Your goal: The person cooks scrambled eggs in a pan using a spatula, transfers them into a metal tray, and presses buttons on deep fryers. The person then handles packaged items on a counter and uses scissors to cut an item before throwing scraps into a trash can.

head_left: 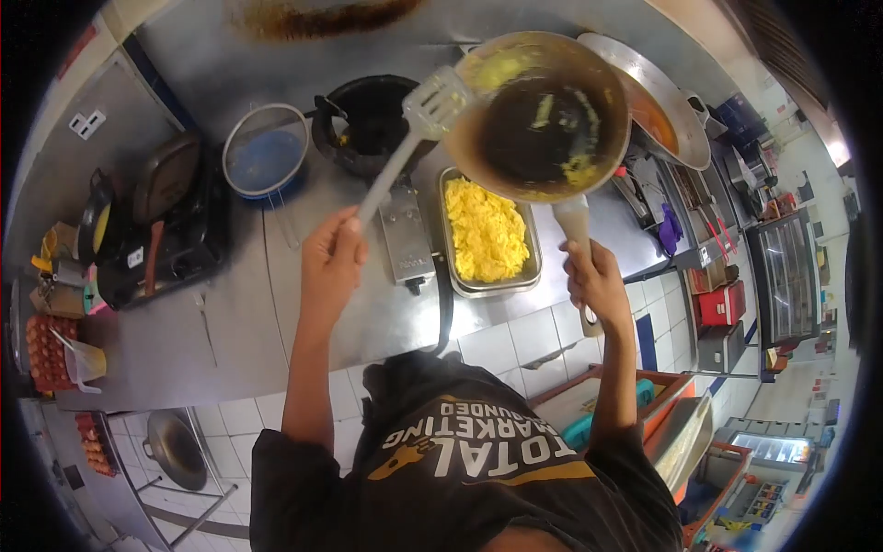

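Observation:
My left hand [333, 250] is closed round the handle of a slotted spatula [386, 175], its head raised beside the pan's rim with bits of egg on it. The fingers of my right hand [593, 276] wrap the pale handle of a frying pan [543, 120]. The pan is held up and tilted, showing its dark inside with yellow egg scraps stuck to it. Below the pan, a metal tray [445, 230] on the counter holds a heap of scrambled eggs [487, 235].
Behind stand a black wok [368, 115] on a burner [407, 239], a strainer [267, 152] on a blue bowl, and a large metal pan [644, 69] of orange liquid. Leftward are a stove [175, 267], a fork [206, 327] and egg trays [48, 354].

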